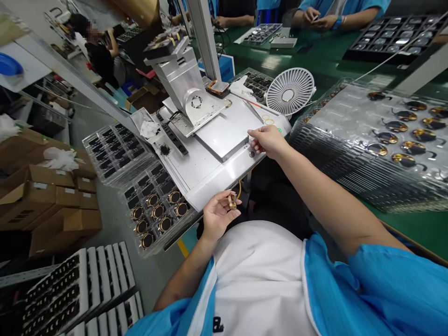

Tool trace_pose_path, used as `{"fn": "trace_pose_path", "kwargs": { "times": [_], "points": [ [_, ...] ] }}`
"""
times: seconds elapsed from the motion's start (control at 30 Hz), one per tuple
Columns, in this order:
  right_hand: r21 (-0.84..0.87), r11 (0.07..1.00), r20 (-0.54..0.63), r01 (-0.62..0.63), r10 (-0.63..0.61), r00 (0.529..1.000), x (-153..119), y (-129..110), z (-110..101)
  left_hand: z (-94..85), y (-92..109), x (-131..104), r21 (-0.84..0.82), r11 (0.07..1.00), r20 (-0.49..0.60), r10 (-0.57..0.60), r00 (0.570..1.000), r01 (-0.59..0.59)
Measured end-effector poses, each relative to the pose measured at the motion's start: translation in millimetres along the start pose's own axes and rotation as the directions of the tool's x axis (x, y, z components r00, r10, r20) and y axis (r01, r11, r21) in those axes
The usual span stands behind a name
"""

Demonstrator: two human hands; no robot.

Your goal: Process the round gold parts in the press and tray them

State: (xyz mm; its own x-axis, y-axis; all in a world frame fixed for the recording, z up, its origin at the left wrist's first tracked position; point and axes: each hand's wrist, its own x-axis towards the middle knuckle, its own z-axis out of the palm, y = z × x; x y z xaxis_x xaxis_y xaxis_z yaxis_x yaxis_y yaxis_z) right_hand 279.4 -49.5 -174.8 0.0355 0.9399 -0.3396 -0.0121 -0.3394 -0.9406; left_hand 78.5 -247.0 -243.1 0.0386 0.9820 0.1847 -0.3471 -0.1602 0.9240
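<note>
My left hand (219,214) is closed on a small gold-coloured part (233,201), held between thumb and fingers in front of the white machine's (210,184) front edge. Over the right front of that machine, my right hand (266,140) has its thumb and fingers pressed together beside the corner of a flat metal plate (222,137). Whatever the right fingertips may hold is too small to make out. Behind the plate stands a silver metal fixture (184,84). Left of the machine, a clear tray (152,240) holds several round black parts with gold rims.
A tall stack of clear trays (336,154) with gold and black parts stands at the right. A white round fan (290,91) is behind my right hand. Cardboard boxes (66,228) lie at the left. Another person's hands (318,21) are across the green table (329,63).
</note>
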Motion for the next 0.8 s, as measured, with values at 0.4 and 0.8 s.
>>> {"fn": "trace_pose_path", "kwargs": {
  "times": [0.4,0.8],
  "points": [
    [-0.063,0.984,0.353,0.167,-0.135,0.926,-90.2,27.1,7.7,2.3,-8.6,2.0,0.458,0.861,-0.048,0.271,0.961,-0.220],
    [-0.175,0.979,0.475,0.109,-0.013,0.880,-127.0,56.9,12.7,2.5,-11.0,2.6,0.561,0.789,-0.019,0.314,0.949,-0.250]
  ]
}}
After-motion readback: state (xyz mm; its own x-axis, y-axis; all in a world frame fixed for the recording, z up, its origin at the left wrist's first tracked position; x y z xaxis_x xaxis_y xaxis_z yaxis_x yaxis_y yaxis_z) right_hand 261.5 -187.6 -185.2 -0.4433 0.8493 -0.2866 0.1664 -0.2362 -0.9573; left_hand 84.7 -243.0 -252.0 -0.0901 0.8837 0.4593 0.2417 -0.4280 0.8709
